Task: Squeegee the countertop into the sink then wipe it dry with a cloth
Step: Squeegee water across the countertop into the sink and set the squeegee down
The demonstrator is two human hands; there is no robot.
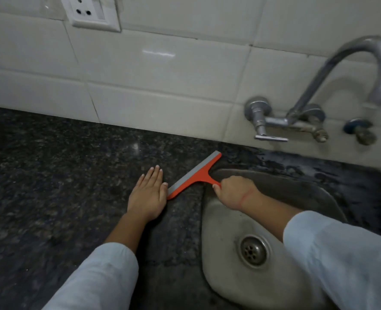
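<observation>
An orange squeegee (196, 174) with a grey blade lies slanted on the dark speckled countertop (62, 175), just left of the steel sink (225, 222). My right hand (235, 191) hovers over the sink's left rim and is closed around the squeegee's handle. My left hand (149, 193) rests flat on the countertop, fingers spread, with its thumb edge touching the blade's near end. No cloth is in view.
A metal tap (319, 86) with two valves juts from the white tiled wall (162, 86) over the sink. A wall socket (91, 12) sits at the top left. The sink drain (253, 251) shows at the lower right. The counter behind the sink looks wet.
</observation>
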